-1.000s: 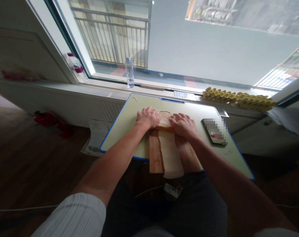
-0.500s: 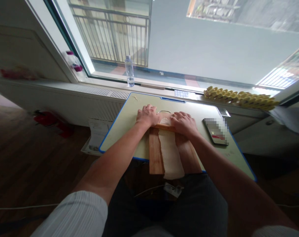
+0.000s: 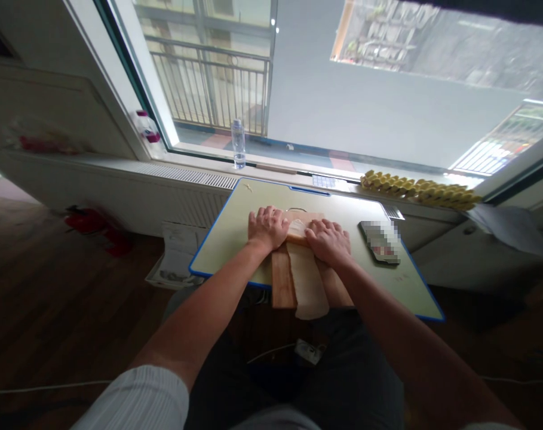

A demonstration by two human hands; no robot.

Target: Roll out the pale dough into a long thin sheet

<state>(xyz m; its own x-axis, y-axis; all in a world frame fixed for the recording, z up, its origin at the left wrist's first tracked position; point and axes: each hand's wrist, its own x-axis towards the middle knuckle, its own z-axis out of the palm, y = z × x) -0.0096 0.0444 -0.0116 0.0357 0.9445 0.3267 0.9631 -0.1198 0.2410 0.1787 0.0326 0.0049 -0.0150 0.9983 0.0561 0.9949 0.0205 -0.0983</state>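
A long pale strip of dough lies lengthwise on a wooden cutting board, its near end hanging slightly past the board's front edge. Across the strip rests a wooden rolling pin, mostly covered by my hands. My left hand is closed over its left end, and my right hand over its right end. Fingers on both hands point away from me, knuckles up. Beyond the pin, the far part of the dough shows between my hands.
The board stands on a pale, blue-edged small table, overhanging its front. A phone-like device lies on the right. Along the windowsill are a water bottle and yellow egg trays. A red fire extinguisher is on the floor at left.
The rolling pin and both hands have come a little nearer to me along the dough strip. My view has tilted slightly up, shifting the whole scene.
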